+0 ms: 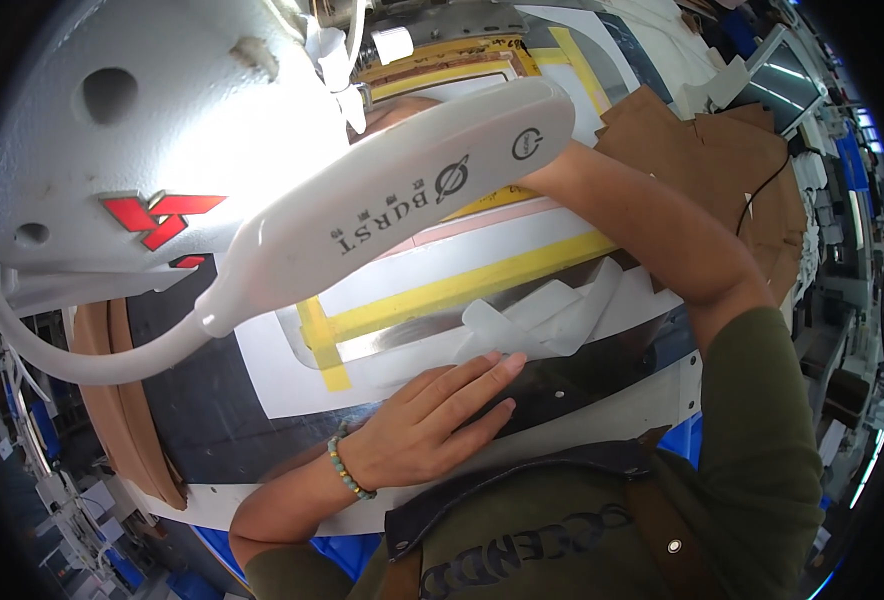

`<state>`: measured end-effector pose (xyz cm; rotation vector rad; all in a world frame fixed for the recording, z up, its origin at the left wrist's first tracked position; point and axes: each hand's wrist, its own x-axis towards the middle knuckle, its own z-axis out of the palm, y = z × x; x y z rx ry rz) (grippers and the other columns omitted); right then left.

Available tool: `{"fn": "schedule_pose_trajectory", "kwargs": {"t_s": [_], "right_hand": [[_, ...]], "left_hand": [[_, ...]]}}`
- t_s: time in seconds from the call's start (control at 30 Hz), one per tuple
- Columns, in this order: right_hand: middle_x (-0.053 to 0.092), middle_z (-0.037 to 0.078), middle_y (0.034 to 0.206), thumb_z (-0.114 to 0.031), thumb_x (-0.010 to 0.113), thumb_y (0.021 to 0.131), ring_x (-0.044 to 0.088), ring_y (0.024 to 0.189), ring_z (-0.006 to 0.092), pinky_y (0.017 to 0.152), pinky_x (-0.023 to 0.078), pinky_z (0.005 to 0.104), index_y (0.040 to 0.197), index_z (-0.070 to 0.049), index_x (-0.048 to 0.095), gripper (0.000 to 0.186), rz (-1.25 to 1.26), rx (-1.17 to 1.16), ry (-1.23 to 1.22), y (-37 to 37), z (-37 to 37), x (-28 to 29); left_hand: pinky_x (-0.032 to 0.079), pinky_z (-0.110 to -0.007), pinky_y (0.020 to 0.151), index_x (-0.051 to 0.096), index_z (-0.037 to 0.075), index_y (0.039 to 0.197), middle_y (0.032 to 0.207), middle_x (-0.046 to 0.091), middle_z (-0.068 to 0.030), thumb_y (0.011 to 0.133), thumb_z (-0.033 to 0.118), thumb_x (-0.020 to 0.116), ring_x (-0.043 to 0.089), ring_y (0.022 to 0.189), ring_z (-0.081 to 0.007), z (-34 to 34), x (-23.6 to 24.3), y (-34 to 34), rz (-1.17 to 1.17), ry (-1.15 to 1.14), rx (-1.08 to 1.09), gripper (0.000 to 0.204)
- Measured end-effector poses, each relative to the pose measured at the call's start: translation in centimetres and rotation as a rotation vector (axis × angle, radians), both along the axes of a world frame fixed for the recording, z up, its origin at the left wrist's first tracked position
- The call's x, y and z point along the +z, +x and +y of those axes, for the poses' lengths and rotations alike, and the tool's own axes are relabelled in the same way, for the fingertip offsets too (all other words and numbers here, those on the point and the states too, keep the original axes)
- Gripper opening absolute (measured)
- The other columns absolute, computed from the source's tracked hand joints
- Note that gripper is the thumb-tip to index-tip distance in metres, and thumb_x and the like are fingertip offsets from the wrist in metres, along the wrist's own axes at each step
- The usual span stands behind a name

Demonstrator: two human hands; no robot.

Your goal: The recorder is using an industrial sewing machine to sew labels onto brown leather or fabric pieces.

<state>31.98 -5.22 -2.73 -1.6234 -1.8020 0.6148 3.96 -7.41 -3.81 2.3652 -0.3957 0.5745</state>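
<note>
My left hand (430, 420), with a beaded bracelet (346, 468) at its wrist, lies palm down with fingers stretched out and holds nothing. Its fingertips are at the near edge of several loose white strips (562, 318), perhaps touching them. Beyond lies a flat template (372, 345), framed with yellow tape (472, 285), on a white sheet (262, 370). My right forearm reaches across the template from the right. The lamp head covers most of my right hand (402, 110); only a bit of skin shows above it, near the machine's needle area, and its fingers are hidden.
A white lamp (402, 195) on a bent neck hangs over the template. The large white sewing machine head (202, 110) fills the upper left. Brown cut pieces (702, 190) are piled at the right; longer brown pieces (127, 400) lie at the left. A screen (787, 80) stands far right.
</note>
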Motion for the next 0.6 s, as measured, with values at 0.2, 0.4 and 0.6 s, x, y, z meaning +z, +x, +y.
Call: {"fn": "schedule_pose_trajectory", "kwargs": {"t_s": [0.2,0.4,0.6], "right_hand": [[0.078,0.005,0.103,-0.014,0.069,0.097,0.073,0.099,0.0219,0.088,0.058,0.0387,0.106,-0.008,0.075,0.012,0.101,0.198,0.023,1.6,0.9,-3.2],[0.078,0.004,0.101,-0.01,0.07,0.095,0.072,0.096,0.0203,0.086,0.058,0.0378,0.105,-0.008,0.075,0.011,0.095,0.205,0.08,1.5,0.8,-3.3],[0.078,0.004,0.1,-0.011,0.071,0.096,0.072,0.095,0.0204,0.085,0.059,0.0374,0.104,-0.008,0.075,0.01,0.045,0.192,0.105,1.4,0.7,-3.6]], "left_hand": [[0.06,-0.037,0.091,0.074,-0.001,0.108,0.149,0.061,-0.022,0.088,0.007,0.081,0.067,0.126,-0.032,0.0,0.0,0.0,0.01,0.005,-0.012,0.023],[0.06,-0.039,0.093,0.077,0.002,0.115,0.151,0.058,-0.024,0.079,0.0,0.076,0.068,0.124,-0.0356,0.2,-0.3,-0.1,0.013,0.025,-0.04,0.036],[0.06,-0.039,0.093,0.078,0.003,0.114,0.151,0.058,-0.0238,0.079,0.001,0.078,0.068,0.124,-0.0357,0.1,-0.4,-0.2,0.013,0.022,-0.038,0.034]]}}
